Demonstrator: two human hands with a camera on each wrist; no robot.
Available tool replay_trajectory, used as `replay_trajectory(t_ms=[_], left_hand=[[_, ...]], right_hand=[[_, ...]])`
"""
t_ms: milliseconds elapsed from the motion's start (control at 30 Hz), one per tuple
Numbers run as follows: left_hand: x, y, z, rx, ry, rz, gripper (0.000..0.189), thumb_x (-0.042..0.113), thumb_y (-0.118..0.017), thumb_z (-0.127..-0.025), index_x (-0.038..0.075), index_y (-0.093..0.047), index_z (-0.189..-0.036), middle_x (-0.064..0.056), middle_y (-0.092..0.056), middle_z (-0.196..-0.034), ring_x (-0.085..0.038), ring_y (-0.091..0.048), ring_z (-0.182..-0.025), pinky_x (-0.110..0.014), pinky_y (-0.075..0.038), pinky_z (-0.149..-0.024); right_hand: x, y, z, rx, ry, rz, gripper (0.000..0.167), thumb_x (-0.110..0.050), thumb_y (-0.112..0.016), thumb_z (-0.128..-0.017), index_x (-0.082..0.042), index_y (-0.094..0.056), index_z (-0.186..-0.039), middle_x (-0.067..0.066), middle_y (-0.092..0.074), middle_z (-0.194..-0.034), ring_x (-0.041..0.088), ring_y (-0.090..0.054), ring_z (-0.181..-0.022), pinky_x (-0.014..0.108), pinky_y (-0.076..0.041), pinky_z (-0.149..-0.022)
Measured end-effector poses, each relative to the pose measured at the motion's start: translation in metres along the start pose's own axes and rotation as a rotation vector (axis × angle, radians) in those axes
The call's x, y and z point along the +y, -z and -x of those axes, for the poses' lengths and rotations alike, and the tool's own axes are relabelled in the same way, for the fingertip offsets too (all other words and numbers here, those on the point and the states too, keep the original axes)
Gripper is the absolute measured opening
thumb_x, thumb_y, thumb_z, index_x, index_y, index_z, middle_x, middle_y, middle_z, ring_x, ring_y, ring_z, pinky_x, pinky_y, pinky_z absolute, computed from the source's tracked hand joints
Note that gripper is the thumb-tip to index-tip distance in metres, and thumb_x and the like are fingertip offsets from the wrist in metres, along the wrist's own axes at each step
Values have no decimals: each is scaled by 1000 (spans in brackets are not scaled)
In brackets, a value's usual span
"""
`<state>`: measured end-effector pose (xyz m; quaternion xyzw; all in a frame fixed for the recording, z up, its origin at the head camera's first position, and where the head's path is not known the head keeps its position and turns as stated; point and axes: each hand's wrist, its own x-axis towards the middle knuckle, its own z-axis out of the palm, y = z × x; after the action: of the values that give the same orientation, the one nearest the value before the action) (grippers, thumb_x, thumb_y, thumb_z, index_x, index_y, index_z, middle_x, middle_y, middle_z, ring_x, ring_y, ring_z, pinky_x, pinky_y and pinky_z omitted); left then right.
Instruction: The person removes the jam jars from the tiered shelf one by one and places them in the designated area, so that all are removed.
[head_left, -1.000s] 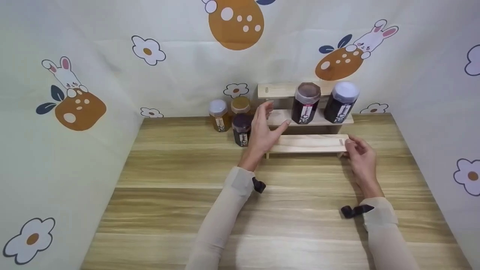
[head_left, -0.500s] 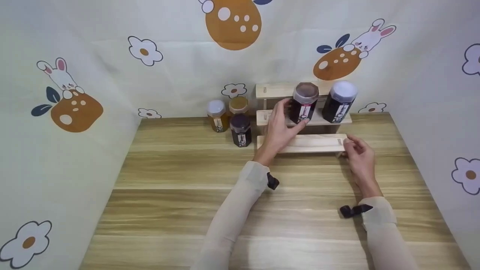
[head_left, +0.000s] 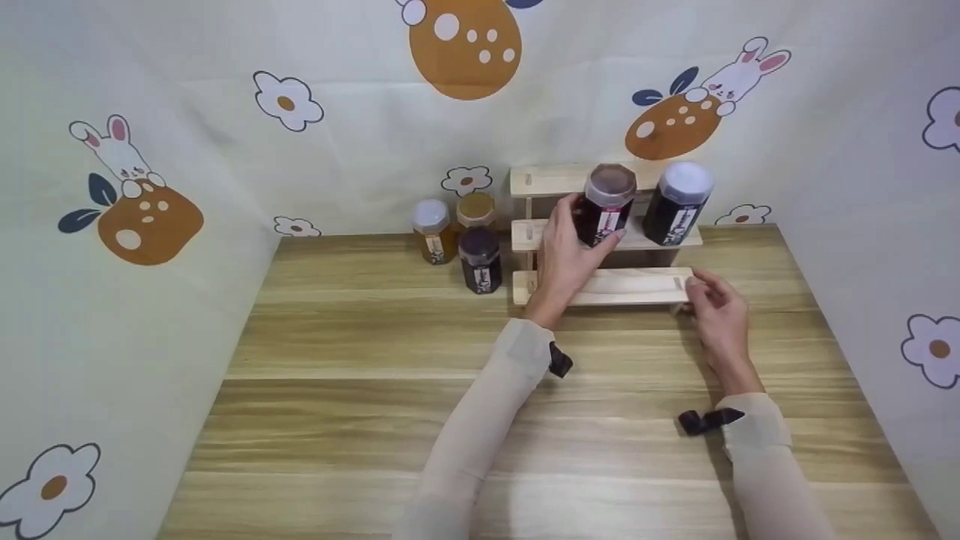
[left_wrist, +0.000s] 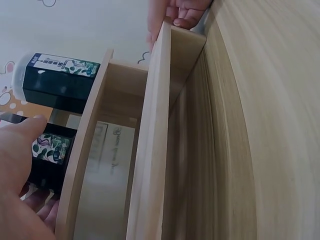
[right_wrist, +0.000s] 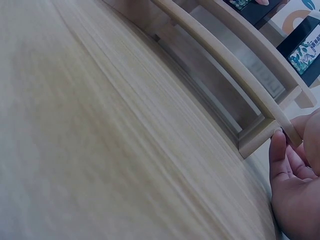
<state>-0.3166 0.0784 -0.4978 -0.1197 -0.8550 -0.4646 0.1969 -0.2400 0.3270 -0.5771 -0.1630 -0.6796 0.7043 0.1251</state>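
Note:
My left hand (head_left: 564,262) holds a dark hexagonal jar (head_left: 609,219) with a brownish lid, fingers behind and thumb across its front. This jar stands on the middle tier of a three-tier wooden shelf (head_left: 630,287). To its right, on the same tier, is a second dark jar (head_left: 679,214) with a whitish lid. My right hand (head_left: 721,319) grips the right end of the lowest tier between thumb and fingers. In the left wrist view, the thumb of the left hand (left_wrist: 17,165) lies along the held jar (left_wrist: 52,150). The right wrist view has the right hand (right_wrist: 292,185) at the shelf's corner.
Left of the shelf, three smaller jars stand on the wood-grain table (head_left: 337,337): an amber one with a white lid (head_left: 433,232), one with a yellowish lid (head_left: 476,208), and a dark one (head_left: 481,259). A patterned cloth (head_left: 360,150) rises behind and at both sides.
My left hand has moved right, from beside the shelf's left end to the brown-lidded jar, and taken hold of it. The right hand stays on the lowest tier.

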Motion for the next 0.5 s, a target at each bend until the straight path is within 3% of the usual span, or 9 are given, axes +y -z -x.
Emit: replay_trajectory(t_ms=[333, 500], left_hand=[[1, 0, 2, 35, 12, -11, 80, 48, -91, -86, 13, -55, -149, -5, -68, -139, -20, -68, -128, -37, -59, -107], [1, 0, 5, 61, 5, 14, 77, 46, -92, -84, 12, -57, -144, -7, -69, -137, -20, -68, -127, -37, -58, -109]], right_hand=[[-12, -6, 8, 8, 19, -33, 40, -11, -70, -104, 7, -66, -139, -3, -73, -93, 6, -70, -71, 17, -60, -64], [-6, -4, 4, 7, 17, -50, 40, -11, -70, -104, 7, -65, -140, -2, -74, -95, 6, -70, -73, 17, -62, -68]])
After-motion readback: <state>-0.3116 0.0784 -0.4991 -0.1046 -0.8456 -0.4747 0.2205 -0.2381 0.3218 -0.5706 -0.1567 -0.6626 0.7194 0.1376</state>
